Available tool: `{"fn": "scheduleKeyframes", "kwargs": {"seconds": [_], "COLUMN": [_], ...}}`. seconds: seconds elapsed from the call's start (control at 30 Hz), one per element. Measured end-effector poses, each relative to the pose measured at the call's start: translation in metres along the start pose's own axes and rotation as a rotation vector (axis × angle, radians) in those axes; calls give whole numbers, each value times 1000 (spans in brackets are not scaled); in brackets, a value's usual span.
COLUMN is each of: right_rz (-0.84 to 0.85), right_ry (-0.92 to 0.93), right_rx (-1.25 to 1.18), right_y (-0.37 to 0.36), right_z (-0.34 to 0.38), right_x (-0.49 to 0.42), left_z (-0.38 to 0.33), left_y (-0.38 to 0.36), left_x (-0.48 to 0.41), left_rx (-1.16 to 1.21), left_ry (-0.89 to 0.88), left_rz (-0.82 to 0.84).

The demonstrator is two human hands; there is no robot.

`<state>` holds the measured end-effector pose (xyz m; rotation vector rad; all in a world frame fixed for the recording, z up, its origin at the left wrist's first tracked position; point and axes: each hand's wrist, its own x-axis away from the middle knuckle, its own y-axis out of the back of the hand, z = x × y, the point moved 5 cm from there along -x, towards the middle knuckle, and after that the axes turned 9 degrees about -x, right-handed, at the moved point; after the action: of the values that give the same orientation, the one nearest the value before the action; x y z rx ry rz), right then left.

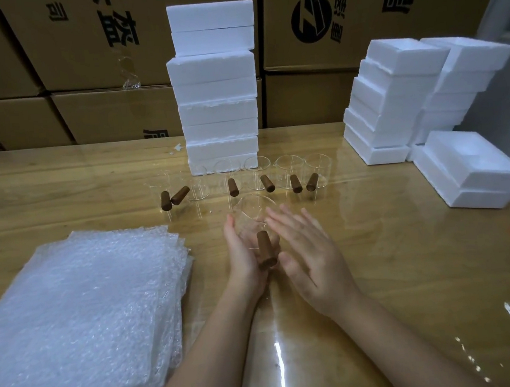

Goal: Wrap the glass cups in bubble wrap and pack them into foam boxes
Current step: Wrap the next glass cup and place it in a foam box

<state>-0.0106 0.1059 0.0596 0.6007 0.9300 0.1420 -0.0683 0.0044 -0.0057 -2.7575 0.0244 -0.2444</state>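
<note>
Glass cup (254, 221) is resting in our clasping left grip (242, 255), handle (266, 250) pointing at us; right grip (307, 256) is hovering released alongside; bubble wrap (83, 313) is lying leftward, nearer our left.

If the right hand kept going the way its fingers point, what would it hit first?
Probably the glass cup held in the left hand: the right hand aims its straight fingers at the cup's rim, close by. Depth is unclear, so they may already touch.

Soft, fairly dim overhead light. White glare streaks the glossy table (404, 242) toward its near right edge. Beyond it, wide-angle distortion bends the corners, and detail is slightly soft.
</note>
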Motion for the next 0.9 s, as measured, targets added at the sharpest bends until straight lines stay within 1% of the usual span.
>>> {"fn": "scheduleKeyframes", "kwargs": {"seconds": [0.13,0.33,0.47,0.57,0.7,0.77,0.9], "right_rz": [17,27,31,21,14,25,58], "right_ry": [39,-44,-123,-210,-310,-323,-314], "right_rx": [-30,-51,-91,-132,-137,-141,-147], "right_y": [-1,3,6,9,10,8,3], "right_z": [7,2,-4,-12,-24,-27,-25], "right_x": [-1,-5,-6,-7,-6,-3,1], "left_z": [-2,-8,-4,0,-1,-3,-4], "left_y": [-4,-20,-20,-22,-20,-17,-8], "left_x": [6,8,5,6,8,8,3], "left_rx": [-87,-177,-290,-330,-275,-228,-39], "left_ry": [-39,-181,-178,-106,-92,-86,-31], "left_rz": [-51,47,74,70,39,10,-42]}}
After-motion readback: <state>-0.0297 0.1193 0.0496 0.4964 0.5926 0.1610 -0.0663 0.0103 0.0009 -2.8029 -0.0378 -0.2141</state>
